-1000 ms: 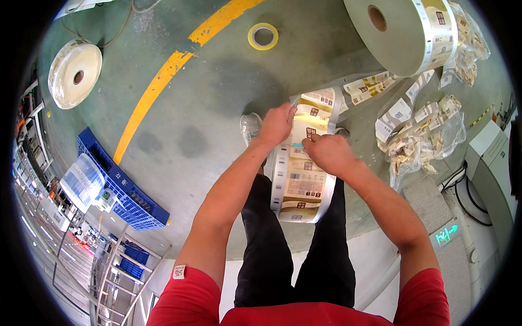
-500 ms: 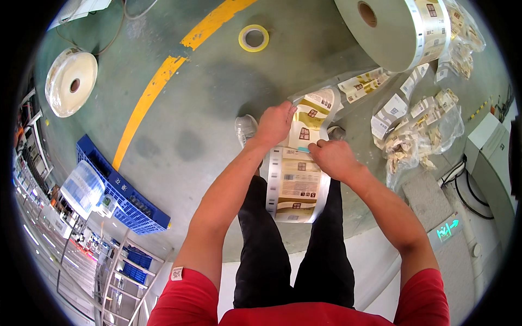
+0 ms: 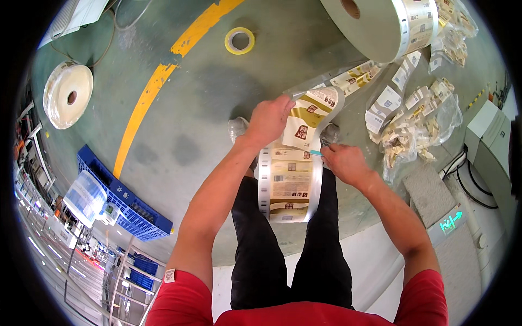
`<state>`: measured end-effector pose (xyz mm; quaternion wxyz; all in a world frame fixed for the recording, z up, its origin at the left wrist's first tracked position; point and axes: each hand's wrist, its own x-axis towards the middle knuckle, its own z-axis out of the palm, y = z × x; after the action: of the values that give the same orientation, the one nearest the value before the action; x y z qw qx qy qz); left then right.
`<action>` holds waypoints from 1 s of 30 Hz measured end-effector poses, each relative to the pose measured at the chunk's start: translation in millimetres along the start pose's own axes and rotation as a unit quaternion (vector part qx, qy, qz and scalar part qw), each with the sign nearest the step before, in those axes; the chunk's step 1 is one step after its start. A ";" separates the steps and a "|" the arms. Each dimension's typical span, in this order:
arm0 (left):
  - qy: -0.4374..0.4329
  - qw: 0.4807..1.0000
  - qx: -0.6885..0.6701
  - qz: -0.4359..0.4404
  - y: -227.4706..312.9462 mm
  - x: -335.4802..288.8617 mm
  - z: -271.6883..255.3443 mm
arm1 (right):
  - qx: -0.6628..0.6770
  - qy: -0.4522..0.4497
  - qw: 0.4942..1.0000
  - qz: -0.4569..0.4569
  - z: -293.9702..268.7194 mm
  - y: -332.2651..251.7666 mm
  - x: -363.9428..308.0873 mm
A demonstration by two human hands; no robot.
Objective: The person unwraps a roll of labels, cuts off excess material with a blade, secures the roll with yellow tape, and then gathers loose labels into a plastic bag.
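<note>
A roll of printed packaging film (image 3: 288,186), white, cream and gold, stands between my legs. Above it a loose sheet of the same film (image 3: 309,120) is raised, curling at its right side. My left hand (image 3: 270,118) pinches that sheet by its left edge. In my right hand (image 3: 348,164) is a slim teal tool (image 3: 315,153), probably a small knife, its tip by the lower right corner of the sheet. The blade cannot be made out. My right fingers are closed round the tool, right of the roll's top edge.
A much larger film roll (image 3: 370,27) lies ahead on the right, beside crumpled film scraps (image 3: 416,122). A yellow tape roll (image 3: 240,41) rests on the floor. To the left are a white roll (image 3: 68,95) and a blue crate (image 3: 122,195). A grey cabinet (image 3: 492,146) stands right.
My right hand with the teal tool has moved right, to the roll's right edge. The sheet's lower edge now stands apart from the roll and tilts. My left hand keeps its grip.
</note>
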<state>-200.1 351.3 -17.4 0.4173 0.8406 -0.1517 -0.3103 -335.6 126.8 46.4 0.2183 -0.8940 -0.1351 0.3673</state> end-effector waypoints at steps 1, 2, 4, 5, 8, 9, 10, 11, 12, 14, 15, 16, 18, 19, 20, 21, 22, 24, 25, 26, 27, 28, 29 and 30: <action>0.001 1.000 0.000 0.004 1.6 0.6 -0.2 | 0.000 0.002 1.000 0.002 0.1 0.7 -2.4; 0.002 1.000 0.000 0.009 3.0 1.3 -0.4 | -0.001 0.004 1.000 0.003 0.1 1.4 -4.7; 0.004 1.000 0.000 0.019 5.3 2.9 -1.0 | 0.001 0.012 1.000 0.005 1.0 3.1 -9.1; 0.005 1.000 0.000 0.025 6.1 3.9 -1.5 | 0.003 0.018 1.000 0.005 1.7 4.1 -11.2; 0.007 0.999 0.006 0.037 9.0 6.8 -3.0 | 0.004 0.033 0.999 0.009 2.2 6.5 -17.8; 0.007 0.999 0.009 0.039 10.1 7.7 -4.0 | 0.004 0.037 0.999 0.011 1.9 7.3 -19.9; 0.007 0.999 0.006 0.039 10.1 9.1 -4.6 | 0.008 0.039 0.999 0.012 3.7 9.2 -20.7; 0.007 0.999 0.002 0.039 9.8 10.5 -5.6 | 0.013 0.040 0.999 0.013 5.8 11.3 -21.4; 0.007 0.999 -0.001 0.038 9.3 12.0 -7.0 | 0.017 0.042 0.999 0.013 8.3 13.7 -22.1; 0.062 0.996 0.003 0.070 11.8 15.3 -12.9 | 0.023 0.062 0.998 0.008 15.2 23.4 -29.8; 0.089 0.992 0.005 0.086 12.6 17.4 -15.8 | 0.026 0.072 0.997 0.005 20.8 31.1 -34.5; 0.123 0.991 -0.035 0.039 17.4 21.9 -19.5 | 0.033 0.119 0.991 0.042 27.9 46.1 -43.1; 0.189 0.974 -0.113 -0.057 27.4 28.7 -27.1 | 0.049 0.213 0.969 0.114 39.7 73.8 -56.6; 0.167 0.973 -0.142 -0.072 31.3 25.8 -24.3 | 0.248 0.227 0.922 0.192 32.3 71.2 -51.7; 0.146 0.971 -0.170 -0.088 38.9 20.2 -14.8 | 0.435 0.228 0.831 0.260 15.9 63.8 -42.8; 0.123 0.966 -0.202 -0.102 49.5 15.2 -1.1 | 0.599 0.219 0.701 0.319 0.7 56.5 -35.1; 0.103 0.974 -0.194 -0.050 56.1 5.4 15.7 | 0.666 0.236 0.637 0.307 -7.0 40.5 -19.5; 0.033 0.979 -0.201 0.010 70.3 -13.7 50.0 | 0.778 0.266 0.495 0.280 -16.3 10.2 12.6; -0.015 0.977 -0.212 0.018 77.4 -20.6 60.2 | 0.774 0.251 0.506 0.285 -15.7 10.2 21.2; -0.028 0.979 -0.199 0.031 80.8 -25.8 66.3 | 0.771 0.235 0.517 0.289 -12.6 10.6 29.0; -0.041 0.981 -0.185 0.043 81.9 -30.5 70.7 | 0.767 0.218 0.528 0.293 -7.8 10.1 34.0; -0.053 0.983 -0.170 0.053 78.5 -37.9 72.6 | 0.744 0.223 0.555 0.297 0.1 19.7 29.2; -0.018 0.991 -0.129 0.044 67.5 -49.4 68.5 | 0.668 0.240 0.603 0.363 13.0 40.5 17.9; 0.016 0.995 -0.092 0.039 54.2 -63.3 59.3 | 0.580 0.256 0.644 0.427 29.9 76.6 -6.5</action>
<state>-286.5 315.0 23.5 0.5066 0.7971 -0.1488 -0.2931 -355.3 66.4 -6.2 0.5370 -0.6010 0.5642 0.1791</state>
